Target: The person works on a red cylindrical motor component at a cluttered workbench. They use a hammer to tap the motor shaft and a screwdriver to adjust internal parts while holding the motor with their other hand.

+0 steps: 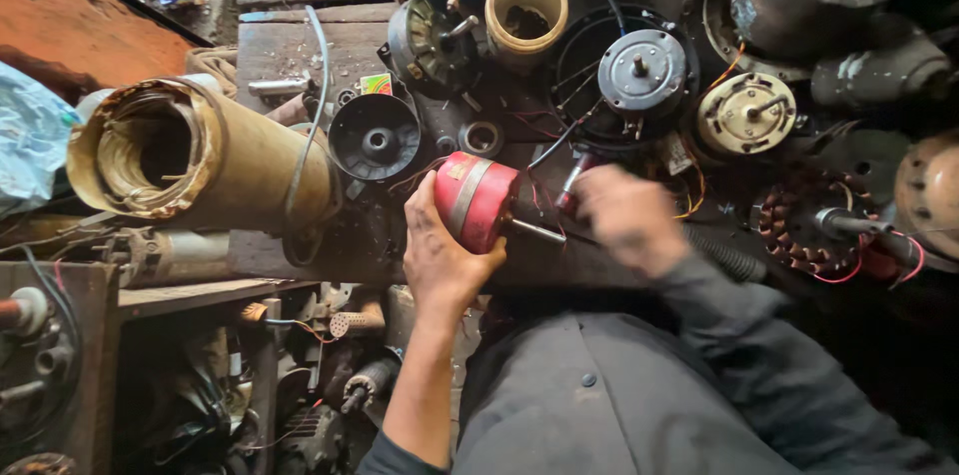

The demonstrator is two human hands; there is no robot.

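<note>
Head view: looking down on a cluttered workshop table (290, 55) of worn wooden planks.
Left hand (440, 250): fingers wrapped from the near side around a small red motor (478, 197), clamped on its housing.
Red motor: lies on its side near the middle of the table's near edge, with a pale band round the body and a metal shaft pointing right.
Right hand (627, 220): blurred, just right of the shaft, gripping a tool with a red handle (574, 180) that points away toward the far side; how tightly the fingers close cannot be told.
Left of motor: a big tan cylinder (200, 155), open end facing left, lying on the table.
Far of motor: black round cap (376, 137), small metal ring (481, 138), cream tub (526, 10).
Right side: fan motor with grey hub (641, 72), cream-coloured motor (747, 113), copper-wound stator (799, 220).
</note>
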